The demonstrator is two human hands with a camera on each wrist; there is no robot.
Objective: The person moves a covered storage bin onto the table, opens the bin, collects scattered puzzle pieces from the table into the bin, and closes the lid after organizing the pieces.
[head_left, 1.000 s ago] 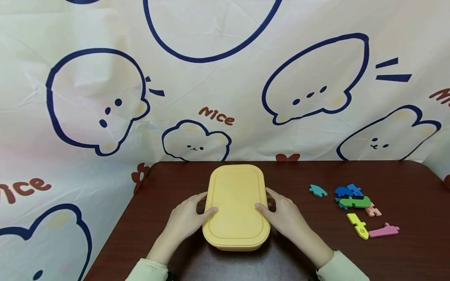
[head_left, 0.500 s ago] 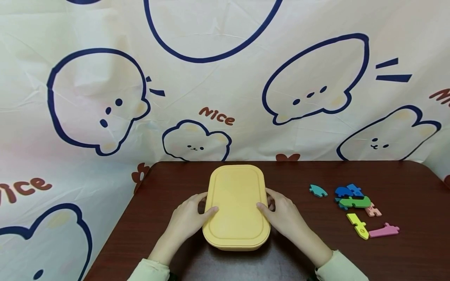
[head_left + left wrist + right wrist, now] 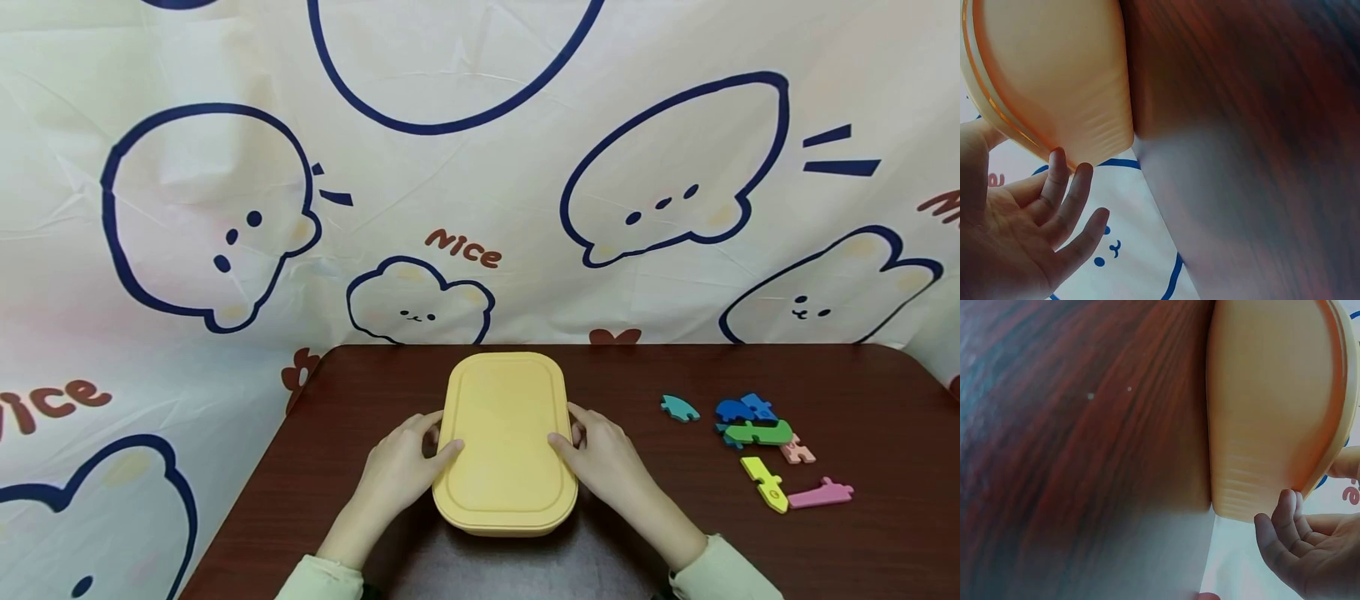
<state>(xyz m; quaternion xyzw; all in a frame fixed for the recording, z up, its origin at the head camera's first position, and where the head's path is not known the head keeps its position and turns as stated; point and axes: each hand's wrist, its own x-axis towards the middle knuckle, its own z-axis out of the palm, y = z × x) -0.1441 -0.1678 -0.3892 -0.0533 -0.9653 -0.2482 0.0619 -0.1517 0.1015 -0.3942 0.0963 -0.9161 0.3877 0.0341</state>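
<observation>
A pale yellow box (image 3: pixel 506 433) with a fitted lid rests on the dark table between both hands in the head view. My left hand (image 3: pixel 397 467) grips its left edge, thumb on top of the lid. On the opposite edge, my right hand (image 3: pixel 611 462) holds on in the same way. The left wrist view shows fingertips (image 3: pixel 1057 162) up at the projecting rim, with the ribbed box wall (image 3: pixel 1085 81) below it. From the right wrist, fingertips (image 3: pixel 1288 500) reach under the rim beside the wall. The inside of the box is hidden by the lid.
Several puzzle pieces lie on the right side of the table: a teal one (image 3: pixel 679 408), a green one (image 3: pixel 757 432), a yellow one (image 3: pixel 765 483) and a pink one (image 3: pixel 821 493) among them. A printed cloth (image 3: pixel 525 192) hangs behind the table's far edge.
</observation>
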